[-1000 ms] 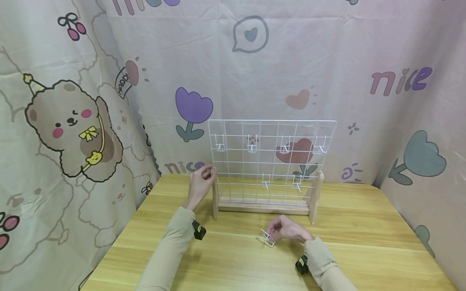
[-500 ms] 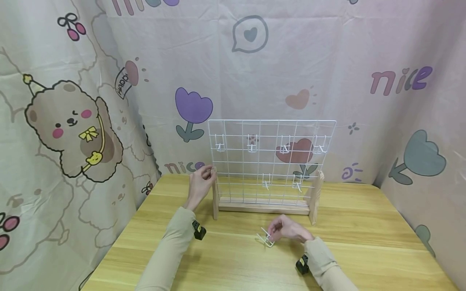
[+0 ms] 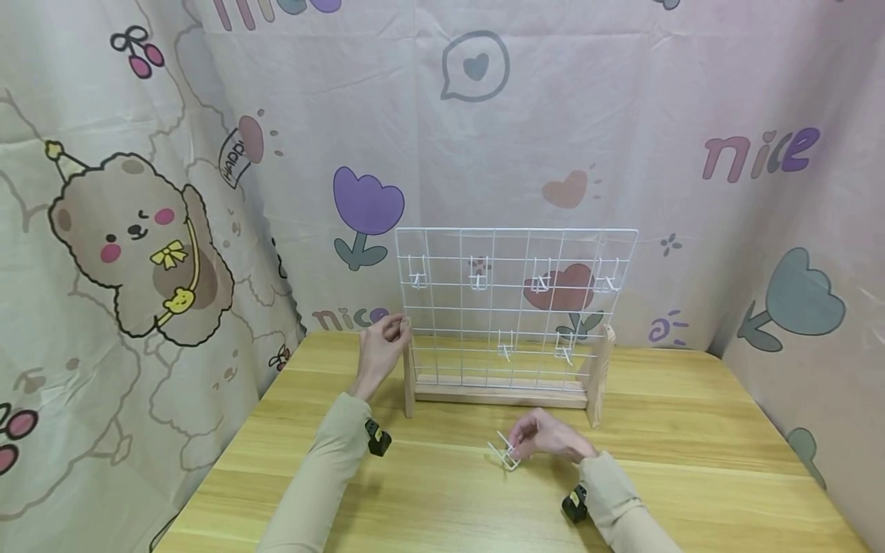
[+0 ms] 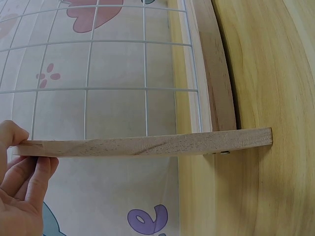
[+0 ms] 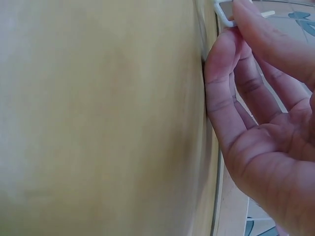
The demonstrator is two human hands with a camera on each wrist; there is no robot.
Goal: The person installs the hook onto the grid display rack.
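A white wire grid panel (image 3: 470, 309) stands upright in a pale wooden stand (image 3: 501, 396) on the table. My left hand (image 3: 380, 349) pinches the top of the stand's left upright (image 4: 147, 146) between thumb and fingers, as the left wrist view shows closely. In front of the stand, my right hand (image 3: 546, 435) pinches a white wire hook (image 3: 505, 453) between thumb and fingertips, low over the table. Only part of that hook (image 5: 224, 14) shows at the top of the right wrist view. Several similar hooks hang on the grid, including one at upper left (image 3: 418, 278) and one lower (image 3: 506, 349).
The wooden-topped table (image 3: 429, 491) runs under both forearms. Behind it hangs a printed curtain (image 3: 477, 153), close to the table's back edge, and another patterned curtain (image 3: 131, 369) drapes along the left side. The stand's right upright (image 3: 600, 376) rises at the grid's right.
The wire hook has turned slightly in my right fingers, its prongs tipping upward. My left hand, the grid and the hanging hooks stay in place.
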